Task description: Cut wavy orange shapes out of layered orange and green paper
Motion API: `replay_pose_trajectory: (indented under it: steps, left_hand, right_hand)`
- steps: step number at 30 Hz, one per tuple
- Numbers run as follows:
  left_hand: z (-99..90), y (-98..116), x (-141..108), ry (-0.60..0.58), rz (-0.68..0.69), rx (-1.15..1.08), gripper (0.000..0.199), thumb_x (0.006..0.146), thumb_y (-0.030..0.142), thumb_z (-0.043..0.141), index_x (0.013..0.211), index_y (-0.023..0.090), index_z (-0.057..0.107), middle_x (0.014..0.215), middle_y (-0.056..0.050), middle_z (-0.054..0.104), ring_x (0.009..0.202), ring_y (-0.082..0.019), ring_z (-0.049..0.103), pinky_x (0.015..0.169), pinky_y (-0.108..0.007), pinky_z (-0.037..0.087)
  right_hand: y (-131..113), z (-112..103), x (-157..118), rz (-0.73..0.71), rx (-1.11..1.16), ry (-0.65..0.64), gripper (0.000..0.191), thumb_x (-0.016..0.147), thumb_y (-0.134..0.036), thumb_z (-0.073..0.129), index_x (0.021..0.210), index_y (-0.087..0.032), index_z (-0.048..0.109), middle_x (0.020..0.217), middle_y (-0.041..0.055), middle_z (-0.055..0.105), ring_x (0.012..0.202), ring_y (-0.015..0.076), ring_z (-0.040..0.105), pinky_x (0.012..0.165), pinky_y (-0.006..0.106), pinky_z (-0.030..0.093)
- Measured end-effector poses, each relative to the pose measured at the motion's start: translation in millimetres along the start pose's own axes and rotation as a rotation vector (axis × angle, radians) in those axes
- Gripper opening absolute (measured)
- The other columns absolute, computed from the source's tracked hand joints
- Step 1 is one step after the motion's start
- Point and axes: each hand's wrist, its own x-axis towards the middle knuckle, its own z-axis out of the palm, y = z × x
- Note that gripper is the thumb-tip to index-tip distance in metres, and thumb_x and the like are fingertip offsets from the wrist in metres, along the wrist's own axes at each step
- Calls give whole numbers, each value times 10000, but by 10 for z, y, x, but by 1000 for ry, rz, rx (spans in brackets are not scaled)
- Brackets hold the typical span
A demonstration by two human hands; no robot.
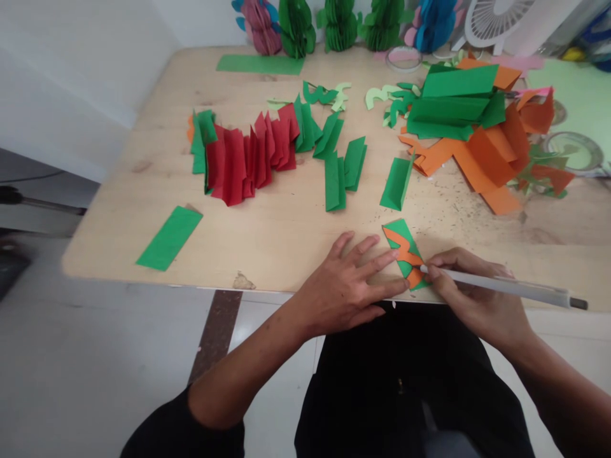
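Note:
At the table's front edge lies a green paper piece [396, 227] with a wavy orange paper shape [399, 240] on top. My left hand [351, 280] has its fingers spread, and the fingertips rest on the orange shape's left side. A white pen [506, 284] is gripped by my right hand [482, 299], its tip touching the lower part of the orange shape. Just behind, a folded green card [396, 184] stands partly open on the wooden table [286, 248].
Red folded papers [233, 162] and green folded papers [335, 181] stand behind my left hand. A green strip [170, 238] lies at the front left. Piled orange papers [496, 152] and green papers [453, 102] are at the back right. Honeycomb paper figures [340, 25] line the back.

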Motion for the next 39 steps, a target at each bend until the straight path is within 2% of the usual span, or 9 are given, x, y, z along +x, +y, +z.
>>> replay_pose_trajectory:
  steps: [7,14,22,25,29,32,35,39]
  left_hand:
    - [15,0,-4,11,-6,-6,517,895,426,590,1390,365,457,1529,-53,354,1398,-371,270,1104,-619,184]
    - [19,-7,1,5,0,5,504,913,433,555,1401,365,446,1522,-53,365,1397,-376,263,1100,-626,180]
    - [32,-6,-8,14,1,4,460,921,444,541,1369,354,486,1531,-56,349,1395,-380,266,1097,-630,181]
    - [27,-7,-5,12,1,2,472,918,441,547,1377,358,477,1529,-56,351,1396,-378,265,1097,-626,188]
    - [17,-3,0,9,2,6,466,925,432,535,1381,365,467,1517,-53,366,1396,-378,265,1091,-630,193]
    - [9,4,2,7,-6,14,463,922,436,540,1375,365,474,1512,-49,370,1394,-373,271,1099,-624,186]
    - [3,13,4,-1,-11,17,482,909,439,563,1377,367,474,1507,-41,377,1388,-370,281,1102,-618,186]
    - [5,20,3,8,-14,22,495,899,437,582,1378,379,472,1517,-30,366,1381,-367,294,1097,-614,207]
  right_hand:
    - [-10,-12,-6,3,3,-20,167,838,-332,588,734,-219,653,658,-10,678,529,118,585,474,234,424]
    - [-12,-8,-37,-14,32,-54,125,834,-292,592,747,-227,654,669,-24,683,548,113,595,501,230,439]
    - [-14,27,-71,-35,76,-103,99,843,-283,603,788,-237,671,720,-28,713,653,122,651,601,238,487]
    - [-19,21,-59,-5,82,-89,128,845,-308,603,763,-231,665,692,-21,703,616,124,644,559,232,487]
    - [-18,3,-34,40,80,-1,164,863,-361,598,816,-223,673,732,-1,721,600,132,657,510,225,493]
    - [-3,14,-16,-14,101,25,156,893,-331,574,931,-228,685,902,26,748,784,163,705,648,249,550]
    - [31,60,0,-136,108,32,186,915,-269,544,1042,-212,668,1047,62,731,971,191,684,801,294,553]
    - [86,131,10,-269,42,39,208,905,-203,551,1087,-199,653,987,68,733,915,196,680,785,317,544]
